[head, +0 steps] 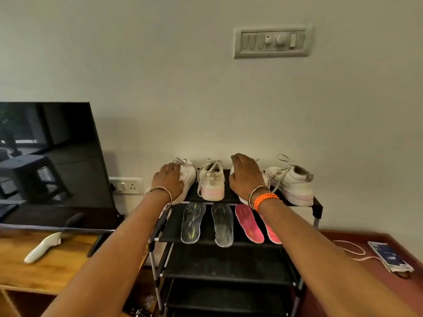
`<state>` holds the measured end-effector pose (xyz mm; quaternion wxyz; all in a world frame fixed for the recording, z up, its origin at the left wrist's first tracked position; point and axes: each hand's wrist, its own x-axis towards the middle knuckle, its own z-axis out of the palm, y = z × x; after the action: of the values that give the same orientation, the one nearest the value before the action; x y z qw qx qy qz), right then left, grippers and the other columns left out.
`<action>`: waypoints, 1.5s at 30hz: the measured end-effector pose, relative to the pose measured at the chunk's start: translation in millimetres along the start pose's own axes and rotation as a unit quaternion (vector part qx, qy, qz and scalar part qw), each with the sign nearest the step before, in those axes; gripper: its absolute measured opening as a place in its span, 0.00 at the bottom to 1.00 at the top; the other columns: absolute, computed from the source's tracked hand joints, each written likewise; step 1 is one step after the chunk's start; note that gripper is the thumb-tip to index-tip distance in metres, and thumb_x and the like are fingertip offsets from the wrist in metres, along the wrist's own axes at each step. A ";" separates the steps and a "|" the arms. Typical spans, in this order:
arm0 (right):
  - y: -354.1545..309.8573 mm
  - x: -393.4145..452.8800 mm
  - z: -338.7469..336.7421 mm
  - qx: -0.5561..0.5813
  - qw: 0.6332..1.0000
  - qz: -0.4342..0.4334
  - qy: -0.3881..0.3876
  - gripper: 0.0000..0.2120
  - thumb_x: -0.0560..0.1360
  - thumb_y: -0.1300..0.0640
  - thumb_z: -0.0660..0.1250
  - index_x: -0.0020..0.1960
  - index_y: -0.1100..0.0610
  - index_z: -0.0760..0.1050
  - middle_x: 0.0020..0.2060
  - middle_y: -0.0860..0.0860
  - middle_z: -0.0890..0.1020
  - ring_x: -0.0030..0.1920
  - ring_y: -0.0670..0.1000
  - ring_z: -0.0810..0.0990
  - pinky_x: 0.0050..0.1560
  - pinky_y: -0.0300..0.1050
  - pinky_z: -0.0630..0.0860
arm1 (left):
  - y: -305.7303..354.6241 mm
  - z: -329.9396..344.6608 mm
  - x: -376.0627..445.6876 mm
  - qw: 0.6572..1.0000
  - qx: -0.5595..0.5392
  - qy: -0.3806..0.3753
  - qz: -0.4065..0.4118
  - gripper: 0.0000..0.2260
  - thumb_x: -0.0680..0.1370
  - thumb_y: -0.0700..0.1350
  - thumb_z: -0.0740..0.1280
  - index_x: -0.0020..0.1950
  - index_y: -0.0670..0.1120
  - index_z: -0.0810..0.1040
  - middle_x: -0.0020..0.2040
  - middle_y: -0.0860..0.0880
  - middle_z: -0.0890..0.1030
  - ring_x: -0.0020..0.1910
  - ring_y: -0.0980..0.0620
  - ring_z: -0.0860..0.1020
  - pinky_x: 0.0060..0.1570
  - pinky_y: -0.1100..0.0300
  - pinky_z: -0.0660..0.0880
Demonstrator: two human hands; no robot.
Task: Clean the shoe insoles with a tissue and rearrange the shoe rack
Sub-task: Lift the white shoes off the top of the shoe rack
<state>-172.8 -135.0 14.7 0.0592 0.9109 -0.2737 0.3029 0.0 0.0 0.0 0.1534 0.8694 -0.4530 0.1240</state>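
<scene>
A black shoe rack [318, 208] stands against the wall with several white sneakers on its top shelf. My left hand [169, 180] grips the leftmost sneaker [188, 173] from above. My right hand [246, 176] grips the third sneaker [265, 179], which it mostly hides. Between my hands stands a second sneaker [211, 180], and a fourth [294, 183] sits at the right end. On the shelf below lie two clear insoles [193, 223] [222, 224] and two pink insoles [249, 223] [272, 232]. No tissue is in view.
A dark TV screen [50, 156] stands on a wooden cabinet [45, 268] at left, with a white remote [42, 247] lying on it. At right, a phone [389, 256] with a cable lies on a red-brown surface. The lower rack shelves hold nothing visible.
</scene>
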 end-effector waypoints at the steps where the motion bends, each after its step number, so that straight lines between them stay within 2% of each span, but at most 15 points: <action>1: -2.1 -4.2 5.0 -0.016 1.000 0.003 -0.012 0.21 0.72 0.61 0.60 0.65 0.61 0.67 0.63 0.57 0.71 0.64 0.56 0.68 0.66 0.47 0.62 | -2.7 2.6 -4.4 1.000 0.010 -0.009 -0.021 0.24 0.77 0.45 0.63 0.72 0.43 0.61 0.71 0.44 0.65 0.70 0.44 0.62 0.65 0.50 0.66; 4: -5.7 -11.4 20.6 -0.042 0.999 0.012 -0.030 0.24 0.73 0.60 0.60 0.68 0.60 0.64 0.66 0.56 0.68 0.68 0.56 0.64 0.70 0.49 0.57 | -12.7 12.7 -12.5 1.000 -0.002 0.006 -0.026 0.28 0.77 0.42 0.64 0.74 0.41 0.56 0.71 0.43 0.63 0.71 0.44 0.59 0.68 0.52 0.64; 7: -5.2 -8.9 30.9 -0.026 0.998 0.021 -0.044 0.26 0.74 0.60 0.60 0.70 0.60 0.61 0.68 0.56 0.67 0.69 0.56 0.63 0.70 0.48 0.57 | -11.1 9.1 -8.4 1.000 -0.021 0.000 -0.022 0.24 0.77 0.38 0.63 0.71 0.40 0.61 0.68 0.40 0.68 0.68 0.42 0.65 0.66 0.54 0.63; 10: -16.2 0.1 41.4 -0.005 0.997 -0.041 -0.069 0.26 0.75 0.61 0.60 0.72 0.60 0.59 0.69 0.57 0.66 0.70 0.56 0.63 0.70 0.47 0.57 | -5.7 0.2 -4.1 0.999 -0.024 -0.007 -0.048 0.20 0.76 0.37 0.63 0.68 0.42 0.68 0.64 0.41 0.73 0.62 0.41 0.72 0.58 0.53 0.69; 12: -24.0 13.1 44.7 -0.007 0.993 -0.066 -0.103 0.23 0.76 0.58 0.60 0.70 0.59 0.63 0.67 0.56 0.69 0.67 0.56 0.67 0.67 0.48 0.60 | -3.9 -1.4 -4.3 0.998 -0.018 -0.008 -0.061 0.20 0.75 0.36 0.63 0.67 0.43 0.70 0.62 0.42 0.75 0.60 0.41 0.74 0.55 0.53 0.71; 15: -27.8 38.4 45.4 0.013 0.983 -0.031 -0.180 0.18 0.76 0.55 0.61 0.65 0.58 0.69 0.63 0.57 0.73 0.62 0.58 0.72 0.59 0.49 0.69 | -5.3 -1.0 1.0 0.997 -0.008 -0.001 -0.075 0.18 0.75 0.37 0.63 0.65 0.45 0.71 0.60 0.42 0.77 0.58 0.41 0.75 0.54 0.52 0.72; 18: -28.5 50.3 54.9 0.038 0.974 -0.018 -0.222 0.17 0.75 0.55 0.63 0.62 0.57 0.70 0.62 0.58 0.74 0.61 0.58 0.73 0.57 0.48 0.71 | -6.8 1.8 7.3 0.996 0.013 0.003 -0.086 0.17 0.76 0.38 0.64 0.64 0.45 0.71 0.58 0.42 0.78 0.57 0.41 0.76 0.52 0.52 0.72; 23: -28.8 48.7 65.5 0.024 0.976 -0.012 -0.217 0.20 0.76 0.54 0.62 0.67 0.56 0.65 0.67 0.55 0.69 0.68 0.56 0.65 0.61 0.52 0.69 | -14.1 13.8 14.3 0.995 0.011 0.036 -0.091 0.13 0.77 0.38 0.62 0.61 0.45 0.73 0.55 0.42 0.79 0.54 0.41 0.77 0.49 0.53 0.72; 27: -32.2 48.0 61.5 0.025 0.977 -0.002 -0.210 0.22 0.76 0.55 0.62 0.68 0.57 0.63 0.69 0.56 0.67 0.69 0.56 0.65 0.61 0.52 0.69 | -14.7 14.8 17.5 0.995 0.042 0.046 -0.076 0.13 0.78 0.39 0.61 0.62 0.48 0.73 0.55 0.43 0.79 0.54 0.43 0.78 0.46 0.55 0.72; 30: -35.7 44.0 62.0 0.026 0.978 0.014 -0.206 0.23 0.75 0.55 0.64 0.68 0.58 0.64 0.69 0.56 0.66 0.69 0.56 0.64 0.62 0.53 0.69 | -15.8 13.7 17.8 0.995 0.075 0.044 -0.056 0.13 0.79 0.40 0.60 0.62 0.49 0.73 0.55 0.45 0.79 0.55 0.44 0.78 0.49 0.55 0.71; 32: -35.6 43.0 62.0 0.028 0.978 0.021 -0.204 0.22 0.75 0.54 0.65 0.67 0.58 0.64 0.68 0.55 0.67 0.69 0.55 0.64 0.60 0.53 0.69 | -17.0 12.8 15.8 0.995 0.090 0.032 -0.033 0.14 0.78 0.40 0.60 0.63 0.49 0.72 0.55 0.45 0.79 0.55 0.44 0.77 0.52 0.55 0.70; 36: -34.1 45.3 64.3 0.024 0.978 0.012 -0.207 0.21 0.75 0.54 0.65 0.65 0.58 0.66 0.64 0.56 0.72 0.66 0.56 0.68 0.57 0.50 0.70 | -23.3 14.2 19.3 0.999 0.028 -0.021 -0.021 0.16 0.77 0.39 0.60 0.66 0.46 0.71 0.57 0.41 0.77 0.56 0.41 0.76 0.52 0.53 0.71; 38: -34.1 43.3 61.6 -0.010 0.983 -0.007 -0.181 0.19 0.74 0.53 0.65 0.63 0.56 0.68 0.62 0.54 0.74 0.65 0.56 0.69 0.60 0.51 0.66 | -21.8 10.3 18.3 0.999 0.010 -0.031 -0.021 0.16 0.77 0.39 0.60 0.65 0.46 0.71 0.58 0.40 0.77 0.57 0.40 0.75 0.53 0.53 0.71; 41: -43.0 35.7 43.2 -0.039 0.992 -0.033 -0.118 0.16 0.72 0.52 0.63 0.59 0.52 0.70 0.57 0.50 0.78 0.63 0.53 0.70 0.65 0.56 0.55 | -7.7 -6.3 3.4 1.000 0.017 0.008 -0.007 0.13 0.77 0.40 0.61 0.62 0.46 0.73 0.56 0.40 0.78 0.56 0.39 0.75 0.55 0.53 0.68; 45: -62.7 23.0 -12.7 0.011 0.995 -0.055 -0.083 0.13 0.72 0.51 0.63 0.55 0.51 0.72 0.52 0.49 0.77 0.60 0.53 0.71 0.62 0.55 0.56 | 7.2 -51.8 -26.6 0.998 -0.060 0.036 -0.001 0.14 0.76 0.42 0.63 0.61 0.46 0.74 0.57 0.40 0.79 0.56 0.39 0.75 0.52 0.51 0.71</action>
<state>-130.6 -89.3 42.1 0.0423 0.9472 -0.2241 0.2254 -24.8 35.6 39.4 0.2217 0.8542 -0.4524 0.1280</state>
